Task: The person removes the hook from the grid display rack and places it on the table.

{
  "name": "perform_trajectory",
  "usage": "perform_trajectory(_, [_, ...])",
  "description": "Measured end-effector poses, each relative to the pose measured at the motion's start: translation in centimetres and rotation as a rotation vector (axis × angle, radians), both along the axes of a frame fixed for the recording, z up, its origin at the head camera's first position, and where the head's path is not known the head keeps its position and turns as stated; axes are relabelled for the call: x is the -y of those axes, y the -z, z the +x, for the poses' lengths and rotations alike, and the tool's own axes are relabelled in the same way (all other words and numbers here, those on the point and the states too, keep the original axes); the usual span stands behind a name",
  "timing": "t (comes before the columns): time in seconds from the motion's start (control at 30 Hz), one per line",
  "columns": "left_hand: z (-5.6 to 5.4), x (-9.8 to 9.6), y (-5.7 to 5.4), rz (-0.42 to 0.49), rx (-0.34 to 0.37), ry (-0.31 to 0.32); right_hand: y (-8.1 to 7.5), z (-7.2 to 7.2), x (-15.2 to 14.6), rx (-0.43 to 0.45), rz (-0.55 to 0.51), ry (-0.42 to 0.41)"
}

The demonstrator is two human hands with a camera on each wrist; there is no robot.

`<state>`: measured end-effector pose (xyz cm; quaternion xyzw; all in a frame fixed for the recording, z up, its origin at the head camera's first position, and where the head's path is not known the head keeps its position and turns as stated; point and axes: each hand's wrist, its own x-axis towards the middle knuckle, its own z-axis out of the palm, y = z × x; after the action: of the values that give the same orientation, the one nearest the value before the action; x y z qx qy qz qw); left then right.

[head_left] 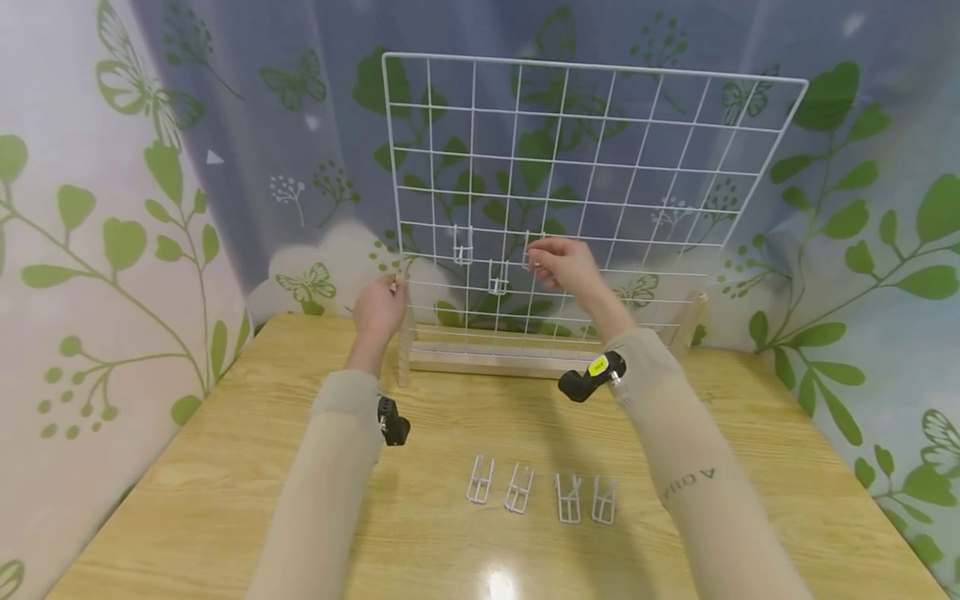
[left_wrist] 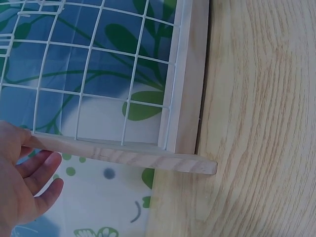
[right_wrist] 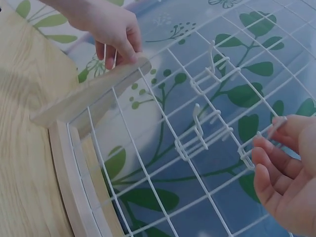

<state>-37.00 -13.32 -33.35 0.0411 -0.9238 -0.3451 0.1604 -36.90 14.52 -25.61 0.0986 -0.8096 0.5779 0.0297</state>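
A white wire grid panel (head_left: 592,67) stands upright in a light wooden stand. My left hand (head_left: 378,310) grips the upper end of the stand's left wooden post (left_wrist: 123,157), thumb on one side and fingertips on the other. With thumb and fingertips, my right hand (head_left: 566,265) pinches a white wire hook (right_wrist: 245,157) against the grid's wires; the fingers partly hide it. To its left, two similar hooks hang on the grid: one higher up (head_left: 463,255) and one lower, nearer the right hand (head_left: 498,286).
Several more white wire hooks (head_left: 519,488) lie in a row on the wooden table (head_left: 225,492), in front of the stand. Its right post (head_left: 688,327) rises beyond my right forearm. A leaf-patterned curtain (head_left: 315,167) hangs behind the grid and along both sides.
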Motion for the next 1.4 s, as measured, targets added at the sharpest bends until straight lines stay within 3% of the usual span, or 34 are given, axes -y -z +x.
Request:
perform_trajectory(0.23, [0.1,0.0,0.0,0.002,0.012,0.004,0.2,-0.1,0.3,0.039,-0.042,0.074])
perform_trajectory(0.7, [0.0,0.1,-0.2,0.000,0.017,0.004,-0.9,0.6,0.0,0.014,-0.190,0.059])
perform_trajectory(1.07, [0.2,0.1,-0.5,-0.014,0.012,-0.008,-1.2,3.1,-2.3,-0.031,-0.054,0.035])
perform_trajectory(1.4, [0.2,0.2,-0.4,-0.001,0.033,0.005,0.3,6.2,-5.5,0.046,0.108,-0.042])
